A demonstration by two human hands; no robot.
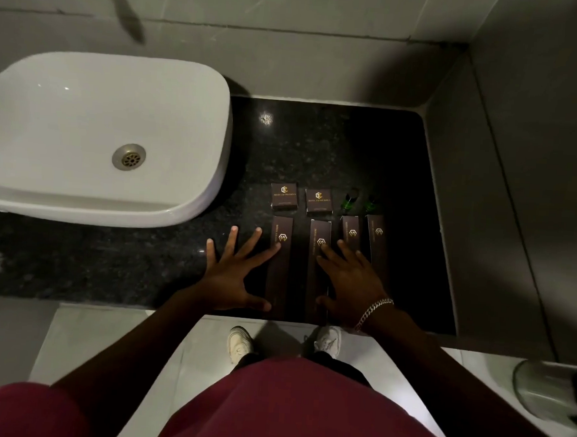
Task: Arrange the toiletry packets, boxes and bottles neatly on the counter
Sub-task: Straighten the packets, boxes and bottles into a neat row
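Observation:
On the black granite counter (pixel 318 146) lie several long dark brown packets side by side: one (pixel 281 238) on the left, a second (pixel 320 233), then two (pixel 350 229) (pixel 377 237) on the right. Behind them sit two small square brown boxes (pixel 283 196) (pixel 318 201) and two small green bottles (pixel 349 201) (pixel 370 204). My left hand (pixel 233 275) lies flat with fingers spread, fingertips touching the left packet. My right hand (pixel 350 283), with a chain bracelet, rests flat over the second and third packets. Neither hand grips anything.
A white vessel sink (pixel 103 132) stands on the counter to the left, its tap (pixel 124 5) above. Grey tiled walls (pixel 484 196) close the back and right side. The counter's front edge runs just below my hands; a glass object (pixel 547 389) sits at lower right.

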